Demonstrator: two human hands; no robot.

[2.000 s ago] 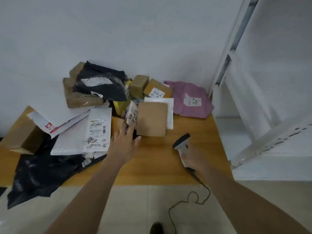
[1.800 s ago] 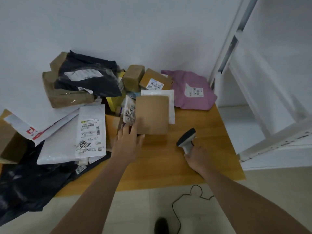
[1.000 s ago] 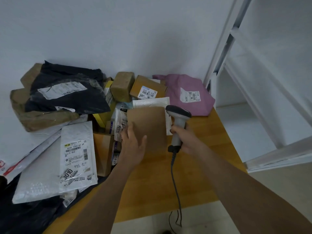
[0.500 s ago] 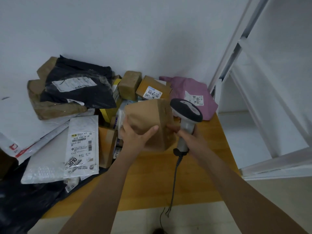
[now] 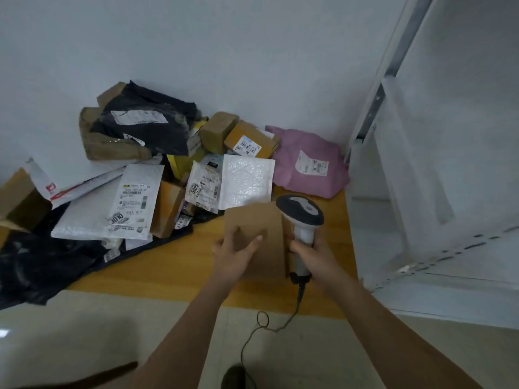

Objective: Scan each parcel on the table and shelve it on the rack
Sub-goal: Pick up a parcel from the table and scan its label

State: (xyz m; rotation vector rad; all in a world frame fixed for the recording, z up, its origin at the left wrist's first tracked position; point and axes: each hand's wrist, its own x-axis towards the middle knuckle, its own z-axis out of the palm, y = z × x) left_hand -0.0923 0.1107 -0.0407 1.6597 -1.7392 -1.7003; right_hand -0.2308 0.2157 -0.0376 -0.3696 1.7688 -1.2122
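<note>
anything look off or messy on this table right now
Yes: the parcels lie in a loose heap, and a black bag at the left droops over the table edge. A crumpled brown parcel leans against the wall.

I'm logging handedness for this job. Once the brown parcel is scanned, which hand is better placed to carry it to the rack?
Left. The left hand already grips the brown parcel, while the right hand is occupied with the scanner.

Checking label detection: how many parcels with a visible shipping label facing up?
5, possibly more hidden: black bag top of pile, white mailer front left, small clear pouch centre, brown box at back, pink bag right.
</note>
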